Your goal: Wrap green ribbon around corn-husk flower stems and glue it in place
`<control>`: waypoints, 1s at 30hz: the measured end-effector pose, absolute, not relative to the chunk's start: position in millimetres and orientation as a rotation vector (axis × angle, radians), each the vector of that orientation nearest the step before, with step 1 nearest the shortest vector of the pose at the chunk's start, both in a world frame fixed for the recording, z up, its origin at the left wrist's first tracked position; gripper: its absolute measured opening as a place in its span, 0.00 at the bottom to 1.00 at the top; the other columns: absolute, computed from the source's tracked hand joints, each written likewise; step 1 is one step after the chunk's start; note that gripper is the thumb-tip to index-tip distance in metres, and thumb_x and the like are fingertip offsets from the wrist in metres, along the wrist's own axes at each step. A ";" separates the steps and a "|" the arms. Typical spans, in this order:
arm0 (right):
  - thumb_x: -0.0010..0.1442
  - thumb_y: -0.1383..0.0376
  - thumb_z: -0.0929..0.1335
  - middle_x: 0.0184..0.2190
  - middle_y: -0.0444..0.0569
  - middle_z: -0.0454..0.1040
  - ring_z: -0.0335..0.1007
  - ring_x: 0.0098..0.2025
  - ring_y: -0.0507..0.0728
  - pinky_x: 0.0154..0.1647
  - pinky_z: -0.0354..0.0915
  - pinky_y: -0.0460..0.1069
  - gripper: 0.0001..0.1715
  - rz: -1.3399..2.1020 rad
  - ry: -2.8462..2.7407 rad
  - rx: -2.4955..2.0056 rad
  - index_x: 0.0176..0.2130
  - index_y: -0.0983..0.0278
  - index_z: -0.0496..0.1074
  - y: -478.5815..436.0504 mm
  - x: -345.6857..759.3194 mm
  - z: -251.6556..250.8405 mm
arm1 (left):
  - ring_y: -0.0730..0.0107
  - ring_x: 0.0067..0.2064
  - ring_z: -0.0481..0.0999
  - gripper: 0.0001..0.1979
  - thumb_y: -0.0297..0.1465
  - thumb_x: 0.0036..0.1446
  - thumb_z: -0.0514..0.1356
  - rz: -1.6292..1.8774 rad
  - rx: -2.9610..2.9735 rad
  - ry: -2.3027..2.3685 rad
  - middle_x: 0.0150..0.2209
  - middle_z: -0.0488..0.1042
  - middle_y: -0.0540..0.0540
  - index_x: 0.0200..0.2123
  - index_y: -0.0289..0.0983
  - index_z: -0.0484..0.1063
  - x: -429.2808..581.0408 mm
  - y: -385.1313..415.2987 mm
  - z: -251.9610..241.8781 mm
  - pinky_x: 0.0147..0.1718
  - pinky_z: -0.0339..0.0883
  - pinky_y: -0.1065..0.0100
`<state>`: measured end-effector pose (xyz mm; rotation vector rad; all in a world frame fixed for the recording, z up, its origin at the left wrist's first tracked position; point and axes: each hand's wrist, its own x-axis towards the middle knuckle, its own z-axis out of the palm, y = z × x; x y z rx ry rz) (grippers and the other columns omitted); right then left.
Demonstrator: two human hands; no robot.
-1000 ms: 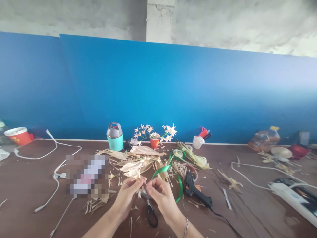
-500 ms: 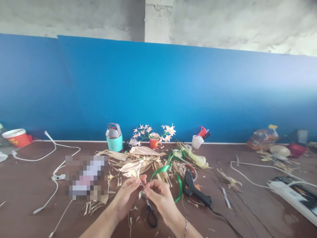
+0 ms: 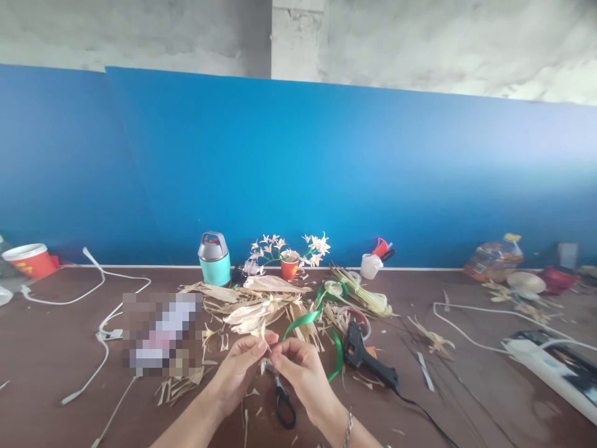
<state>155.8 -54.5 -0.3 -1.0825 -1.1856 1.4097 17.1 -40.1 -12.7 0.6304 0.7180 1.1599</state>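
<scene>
My left hand (image 3: pixel 240 370) and my right hand (image 3: pixel 298 368) meet low in the middle of the view, fingertips pinched together on a small pale piece of dried husk (image 3: pixel 262 331) that sticks up above my left thumb. Both hands hover over black-handled scissors (image 3: pixel 283 401) lying on the brown table (image 3: pixel 51 348). Just behind the hands is a heap of dried husk strips (image 3: pixel 254 305) and a curling green ribbon (image 3: pixel 314 320).
A black glue gun (image 3: pixel 366 359) with its cord lies right of my hands. Along the blue wall stand a teal jar (image 3: pixel 214 258), a small pot of husk flowers (image 3: pixel 290 255) and a white cup (image 3: pixel 372 264). White cables (image 3: pixel 100 311) run at left, a power strip (image 3: pixel 553 367) at right.
The hands have drawn slightly closer together and the pinched husk piece has shifted a little; nothing else has moved.
</scene>
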 end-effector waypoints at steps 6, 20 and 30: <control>0.46 0.52 0.72 0.18 0.41 0.64 0.52 0.20 0.47 0.21 0.49 0.43 0.20 1.473 -1.139 -1.030 0.24 0.66 0.69 -53.5 156.3 0.8 | 0.63 0.39 0.71 0.11 0.34 0.40 0.69 1.111 0.720 0.699 0.37 0.76 0.44 0.30 0.36 0.79 14.5 -39.2 -10.9 0.39 0.63 0.65; 0.47 0.53 0.71 0.17 0.40 0.63 0.49 0.18 0.46 0.21 0.47 0.44 0.19 1.447 -1.181 -1.061 0.23 0.66 0.69 -53.6 156.4 -1.4 | 0.71 0.32 0.69 0.06 0.31 0.44 0.67 1.205 0.709 0.709 0.29 0.73 0.48 0.23 0.35 0.76 16.0 -35.9 -13.9 0.33 0.62 0.70; 0.44 0.51 0.73 0.15 0.38 0.60 0.47 0.17 0.45 0.21 0.45 0.44 0.21 1.530 -1.099 -1.011 0.22 0.66 0.67 -55.8 155.4 5.3 | 0.72 0.28 0.71 0.09 0.33 0.37 0.70 1.247 0.659 0.793 0.27 0.75 0.48 0.21 0.34 0.77 20.8 -39.1 -11.5 0.30 0.64 0.70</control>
